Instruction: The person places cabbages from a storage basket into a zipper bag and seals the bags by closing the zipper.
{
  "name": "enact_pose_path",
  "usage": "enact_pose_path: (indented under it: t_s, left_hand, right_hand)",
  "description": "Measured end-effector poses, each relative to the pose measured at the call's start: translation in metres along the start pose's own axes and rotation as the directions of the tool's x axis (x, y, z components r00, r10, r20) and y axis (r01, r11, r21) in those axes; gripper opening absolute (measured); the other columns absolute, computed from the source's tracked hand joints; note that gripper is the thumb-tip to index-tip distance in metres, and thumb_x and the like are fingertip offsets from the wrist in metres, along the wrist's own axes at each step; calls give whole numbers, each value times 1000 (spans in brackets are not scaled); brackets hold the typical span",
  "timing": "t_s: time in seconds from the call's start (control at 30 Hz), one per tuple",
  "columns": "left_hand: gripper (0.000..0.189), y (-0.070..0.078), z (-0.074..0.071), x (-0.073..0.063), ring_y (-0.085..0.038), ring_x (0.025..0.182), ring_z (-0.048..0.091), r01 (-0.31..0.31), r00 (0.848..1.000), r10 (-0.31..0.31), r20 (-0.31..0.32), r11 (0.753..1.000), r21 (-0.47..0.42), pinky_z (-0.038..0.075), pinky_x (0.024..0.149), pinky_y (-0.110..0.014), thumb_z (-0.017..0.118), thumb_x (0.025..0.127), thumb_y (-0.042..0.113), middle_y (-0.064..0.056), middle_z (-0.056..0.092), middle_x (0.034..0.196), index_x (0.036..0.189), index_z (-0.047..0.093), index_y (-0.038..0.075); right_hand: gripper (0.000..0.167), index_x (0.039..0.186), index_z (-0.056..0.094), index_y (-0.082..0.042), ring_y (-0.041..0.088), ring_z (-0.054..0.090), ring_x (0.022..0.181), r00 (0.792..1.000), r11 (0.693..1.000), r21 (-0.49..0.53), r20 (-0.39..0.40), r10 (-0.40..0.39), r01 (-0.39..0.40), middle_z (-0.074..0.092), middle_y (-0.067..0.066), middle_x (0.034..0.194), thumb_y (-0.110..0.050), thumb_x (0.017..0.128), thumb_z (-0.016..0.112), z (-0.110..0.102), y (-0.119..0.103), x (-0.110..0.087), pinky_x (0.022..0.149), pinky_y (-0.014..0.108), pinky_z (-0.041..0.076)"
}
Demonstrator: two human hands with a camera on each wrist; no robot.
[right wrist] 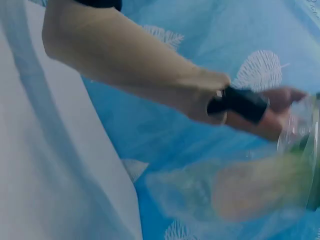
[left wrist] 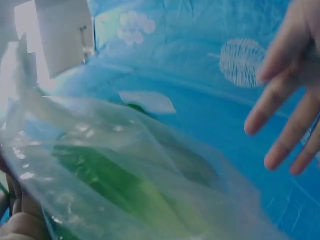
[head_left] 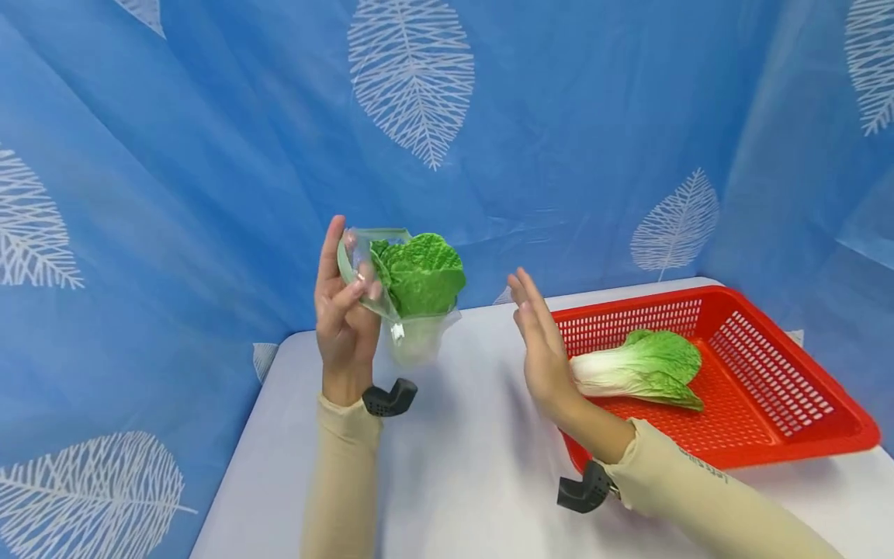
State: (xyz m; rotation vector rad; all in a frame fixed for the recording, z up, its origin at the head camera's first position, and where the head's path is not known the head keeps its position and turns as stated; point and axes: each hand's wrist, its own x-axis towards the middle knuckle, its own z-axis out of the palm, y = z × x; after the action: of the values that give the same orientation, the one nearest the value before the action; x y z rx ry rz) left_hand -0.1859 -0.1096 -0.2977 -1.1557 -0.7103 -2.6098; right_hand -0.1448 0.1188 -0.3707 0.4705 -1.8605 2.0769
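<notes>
My left hand (head_left: pixel 345 322) pinches the opening edge of a clear zip bag (head_left: pixel 417 341), held up above the table. Inside the bag is a leafy cabbage (head_left: pixel 424 272), green leaves toward the opening; its pale stem end (right wrist: pixel 245 195) shows blurred through the plastic in the right wrist view. My right hand (head_left: pixel 545 353) is raised to the right of the bag, apart from it, fingers straight and holding nothing. Its spread fingers (left wrist: pixel 280 100) also appear at the right of the left wrist view.
A red plastic basket (head_left: pixel 848 411) with perforated walls stands on the white table (head_left: pixel 447 497) at the right, just beyond my right hand. Another cabbage (head_left: pixel 653 366) with a white stem lies in it. A blue curtain (head_left: pixel 559 140) with white leaf prints hangs behind the table.
</notes>
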Motion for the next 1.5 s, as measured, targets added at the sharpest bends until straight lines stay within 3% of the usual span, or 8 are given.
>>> enact_pose_path:
  t_s: [0.3,0.57,0.8,0.9,1.0,1.17,1.33,1.5]
  left_hand:
    - [89,-15,-4,-11,-17,77,49,76,997,-78,-7,987,-142,52,66,-23,64,86,-15,-12,42,129,162,20,-1]
    - [92,-23,-8,-30,-16,78,50,98,994,-105,-29,980,-173,52,65,-21,67,85,-13,-11,42,129,163,18,1]
    - [91,-18,-16,-38,-15,79,51,113,993,-117,-32,987,-114,52,66,-21,65,87,-12,-9,42,130,163,17,2]
    - [90,-12,-25,-44,-14,80,50,136,990,-138,-38,990,-46,50,67,-20,63,89,-11,-8,39,133,164,15,3]
    - [84,-3,-35,-52,-12,81,51,171,984,-166,-67,983,68,50,69,-20,54,92,-12,-7,31,152,164,16,5]
    - [79,10,-45,-59,-12,85,58,264,964,-248,-90,921,288,56,74,-22,45,92,-15,-8,8,169,164,19,6]
    - [82,20,-39,-53,-11,82,59,284,956,-283,-76,830,479,59,75,-24,53,92,-12,-15,25,161,164,19,7]
    - [80,34,-31,-39,-12,82,61,245,967,-244,-73,813,528,58,75,-25,51,91,-16,-16,38,150,163,22,6]
  right_hand:
    - [51,159,38,-15,19,58,128,995,994,46,26,95,-96,54,7,148,-13,109,48,18,10,-4,108,29,46]
    - [62,156,43,-26,22,68,102,969,962,144,-57,240,-230,69,13,105,5,102,47,26,12,-13,97,32,55]
    - [77,158,41,-27,17,67,95,987,986,90,-58,148,-142,67,8,92,14,95,56,23,14,-12,89,25,56]
    - [76,158,39,-26,15,67,90,996,997,54,-67,53,-50,69,11,93,12,96,59,18,12,-8,84,23,56]
    - [75,159,39,-27,18,64,85,997,999,26,-68,-41,42,68,16,92,10,97,60,11,5,-1,81,23,56]
    - [74,160,33,-29,22,63,83,993,990,-72,6,-120,120,67,17,91,2,100,60,3,-11,19,83,26,54]
    - [72,161,33,-27,22,64,88,978,970,-131,51,-202,207,68,16,91,1,100,59,0,-37,38,82,25,54]
    - [54,151,53,-23,22,58,81,962,940,-207,91,-258,272,65,11,91,-2,101,58,-2,-57,48,70,22,49]
